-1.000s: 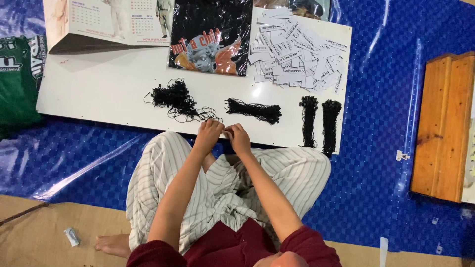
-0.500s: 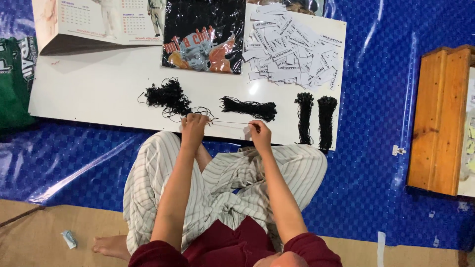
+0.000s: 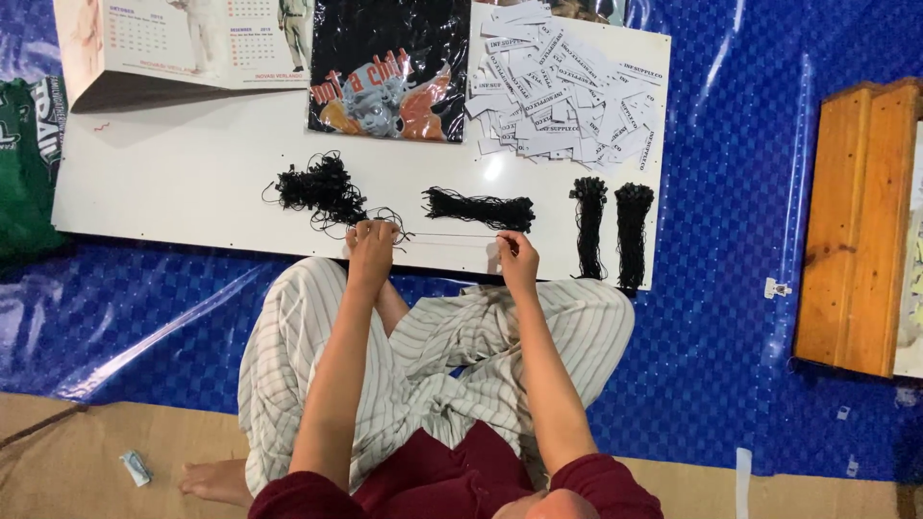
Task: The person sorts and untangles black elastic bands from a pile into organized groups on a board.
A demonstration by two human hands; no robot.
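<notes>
Head view, nearest first: the person sits cross-legged in striped trousers (image 3: 452, 356), left hand (image 3: 371, 246) and right hand (image 3: 517, 258) apart at the near edge of the white worktop (image 3: 192, 183), each with a closed pinch grip on one end of a thin black string (image 3: 452, 236) pulled taut between them. Just beyond lie a tangled pile of strings (image 3: 317, 187), a straightened bundle (image 3: 479, 207) and two tied bundles (image 3: 611, 226) — then paper tags (image 3: 567, 91) and a black printed shirt (image 3: 389, 72). The left hand sits close to the tangle, so a loop could snag and drag the pile — or too hard a pull could slip the string from a pinch.
</notes>
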